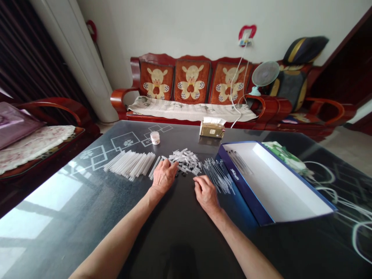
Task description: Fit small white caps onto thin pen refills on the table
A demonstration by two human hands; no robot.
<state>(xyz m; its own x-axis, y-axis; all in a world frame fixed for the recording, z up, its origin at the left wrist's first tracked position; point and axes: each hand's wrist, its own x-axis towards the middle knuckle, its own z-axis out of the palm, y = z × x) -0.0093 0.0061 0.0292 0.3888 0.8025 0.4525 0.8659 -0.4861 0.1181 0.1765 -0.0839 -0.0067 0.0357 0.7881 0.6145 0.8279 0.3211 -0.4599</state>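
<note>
My left hand [164, 176] is closed, its fingers bent down at the near left edge of a heap of short white plastic pieces [186, 157]. Beside it, a row of white tubes that look like pen barrels [130, 164] lies to the left. My right hand [207, 192] is curled shut just below the heap, thumb against the fingers. Whatever either hand pinches is hidden or too small to make out. Thin clear sticks resembling pen refills [219, 175] lie fanned out right of my right hand. A few small black pieces [183, 174] rest between the hands.
A blue-sided box with a white inside [279, 186] stands at the right, holding several slim pens [240, 162]. Farther back are a small white tub [155, 138] and a tissue box [212, 128]. White cables [345, 201] and a green-white bag [287, 159] lie beyond the box.
</note>
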